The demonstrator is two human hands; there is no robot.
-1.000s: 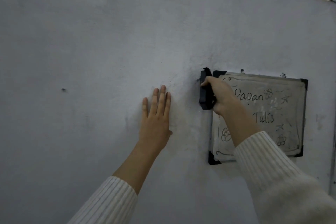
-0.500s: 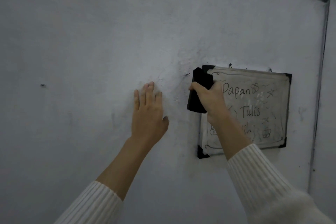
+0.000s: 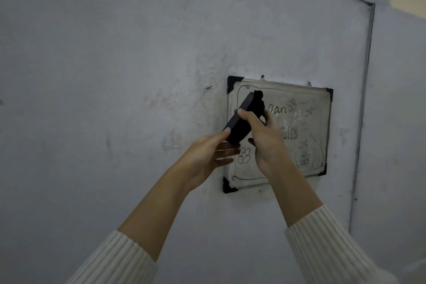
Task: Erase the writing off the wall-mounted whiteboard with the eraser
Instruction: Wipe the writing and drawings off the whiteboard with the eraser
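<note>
Black block-shaped eraser is held up tilted in front of the upper-left part of the small white whiteboard with black corner caps. You cannot tell whether its wiping face meets the surface. Your right hand is wrapped round the eraser's middle, thumb curled over the near face. Your left hand has its fingers straight, with one fingertip touching the eraser's lower end. Expect the eraser to be light, stiff along its back and soft on the wiping side. Grip it across the long edges and lay the soft face flat. The dark marker writing is not yet wiped. The board may rock against the pale grey wall, so press evenly.
</note>
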